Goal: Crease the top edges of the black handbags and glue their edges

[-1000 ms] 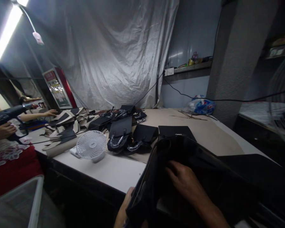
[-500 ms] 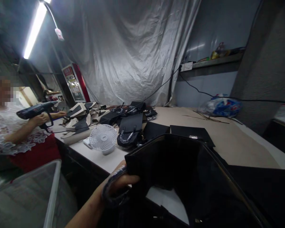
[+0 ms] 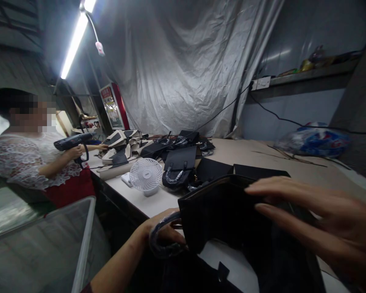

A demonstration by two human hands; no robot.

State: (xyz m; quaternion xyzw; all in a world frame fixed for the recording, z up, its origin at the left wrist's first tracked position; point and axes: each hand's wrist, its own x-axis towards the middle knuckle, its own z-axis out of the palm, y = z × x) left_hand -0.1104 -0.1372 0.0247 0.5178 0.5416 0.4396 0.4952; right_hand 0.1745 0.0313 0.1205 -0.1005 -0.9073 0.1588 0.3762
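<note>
A black handbag (image 3: 232,219) stands open at the near edge of the worktable (image 3: 256,154). My left hand (image 3: 161,234) grips its left side, where a plastic-wrapped handle (image 3: 155,244) loops round my fingers. Over the bag's right rim hovers my right hand (image 3: 317,219), fingers stretched out and apart, holding nothing.
A small white desk fan (image 3: 146,176) stands beyond the bag. Behind it lie several more black bags (image 3: 179,162) and beige cut pieces (image 3: 118,148). At the left a person in a white lace top holds a dark heat gun (image 3: 71,141). A clear bin (image 3: 39,240) sits low left.
The view has swung left, bringing the person with the heat gun into sight. My right hand came out of the bag and now hovers over its rim. My left hand took the bag's wrapped handle.
</note>
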